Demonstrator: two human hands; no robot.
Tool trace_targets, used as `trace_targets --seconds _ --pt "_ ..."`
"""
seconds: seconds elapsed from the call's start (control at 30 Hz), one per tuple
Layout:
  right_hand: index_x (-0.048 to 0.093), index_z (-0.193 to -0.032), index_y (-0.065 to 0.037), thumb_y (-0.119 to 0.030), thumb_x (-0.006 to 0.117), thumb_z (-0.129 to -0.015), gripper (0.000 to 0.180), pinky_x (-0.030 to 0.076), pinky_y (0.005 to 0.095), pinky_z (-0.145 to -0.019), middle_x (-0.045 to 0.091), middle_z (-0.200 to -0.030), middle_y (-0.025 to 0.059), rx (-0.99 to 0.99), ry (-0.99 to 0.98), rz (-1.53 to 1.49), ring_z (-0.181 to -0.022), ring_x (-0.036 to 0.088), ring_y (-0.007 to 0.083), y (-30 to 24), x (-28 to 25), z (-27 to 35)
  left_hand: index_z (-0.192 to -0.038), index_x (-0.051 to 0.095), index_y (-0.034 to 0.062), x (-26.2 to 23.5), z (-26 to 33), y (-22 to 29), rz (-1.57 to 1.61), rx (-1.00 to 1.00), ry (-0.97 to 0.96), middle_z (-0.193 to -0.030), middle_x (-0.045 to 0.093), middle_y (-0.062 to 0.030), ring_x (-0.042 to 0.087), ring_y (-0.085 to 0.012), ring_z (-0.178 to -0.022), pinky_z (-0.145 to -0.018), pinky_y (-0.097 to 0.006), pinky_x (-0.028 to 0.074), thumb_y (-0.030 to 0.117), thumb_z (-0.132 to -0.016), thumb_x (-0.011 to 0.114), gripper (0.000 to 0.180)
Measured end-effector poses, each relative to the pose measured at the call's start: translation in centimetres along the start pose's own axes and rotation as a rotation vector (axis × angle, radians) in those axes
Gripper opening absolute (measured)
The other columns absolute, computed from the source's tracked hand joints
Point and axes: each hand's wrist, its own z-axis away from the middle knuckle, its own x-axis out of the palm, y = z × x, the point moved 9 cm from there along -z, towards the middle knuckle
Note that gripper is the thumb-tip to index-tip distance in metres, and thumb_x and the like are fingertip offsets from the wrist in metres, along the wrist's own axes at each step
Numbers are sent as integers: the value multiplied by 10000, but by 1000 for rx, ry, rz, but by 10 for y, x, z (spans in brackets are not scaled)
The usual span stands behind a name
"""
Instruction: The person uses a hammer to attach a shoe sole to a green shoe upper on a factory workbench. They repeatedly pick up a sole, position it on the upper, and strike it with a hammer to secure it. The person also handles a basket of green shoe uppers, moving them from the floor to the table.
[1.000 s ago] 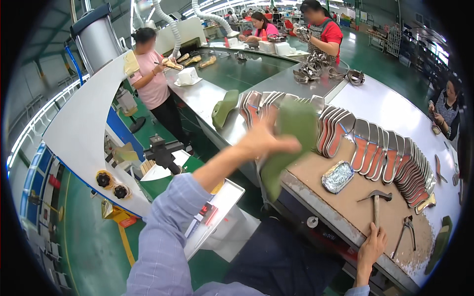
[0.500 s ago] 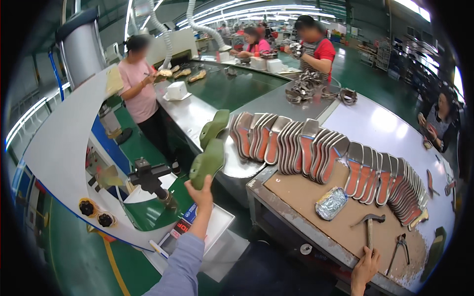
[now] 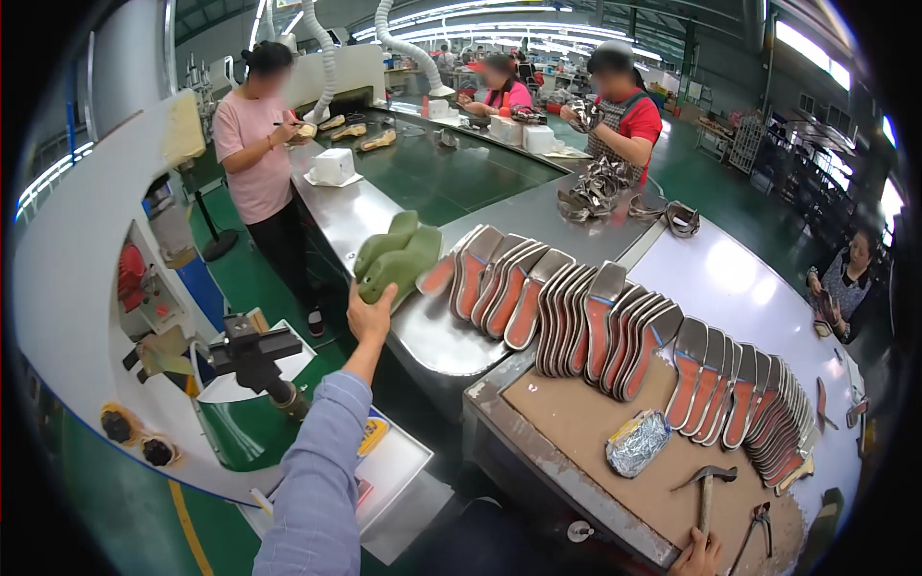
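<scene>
The left hand (image 3: 368, 320) has its grip around a green shoe form (image 3: 401, 266) at the table (image 3: 432, 336) edge, with open floor to its left. The right hand (image 3: 699, 557) rests at the near edge; its grip is hidden.

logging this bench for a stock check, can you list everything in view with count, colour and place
green shoe last: one, green, in the left hand at the metal table's near end
second green shoe last: one, green, lying just behind the held one
insoles: a long overlapping row, too many to count, grey with orange-red centres, across the bench
foil-wrapped lump: one, silver, on the brown bench top
hammer: one, dark head, pale handle, near the bench's front edge
pincers: one pair, dark, right of the hammer
metal table: one, silver
people at the line: four, standing or seated around the belt
left hand: gripping the last
right hand: on the bench's front edge
</scene>
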Motion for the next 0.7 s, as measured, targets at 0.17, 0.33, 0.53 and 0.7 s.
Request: trace_targets --seconds 0.17,0.33,0.53,0.7 --pt "693 -1233 -225 -174 572 -960 304 515 469 -849 659 -1177 177 5 -31 -34 -1020 616 392 -11 -4 -8 -1272 606 43 34 -50 -11 -205 24 69 -1499 444 -141 552 -370 -1250 -983 -494 471 480 -773 788 689" --pt "690 -1241 -212 -234 592 -968 291 513 455 -866 654 -1224 174 48 -73 20 -1039 625 370 -7 3 -3 -1428 446 36 68 -72 3 -665 -36 0 -1537 382 -167 303 -330 -1460 -1161 -597 266 449 -914 670 696" --pt "724 -1027 -161 -150 648 -839 203 488 486 -787 619 -1024 199 85 92 -96 -923 597 400 -6 1 -16 -976 708 4 149 -5 0 -307 397 -393 -992 701 -222 667 -387 -953 -832 -471 505 347 -943 617 356" --pt "709 -1013 -184 -182 669 -843 175 504 447 -715 626 -1020 117 16 112 -73 -879 616 317 -1 -3 -19 -1208 696 84 141 -61 27 -470 569 -207 -1147 693 -146 643 -356 -1087 -935 -428 488 217 -971 590 292"
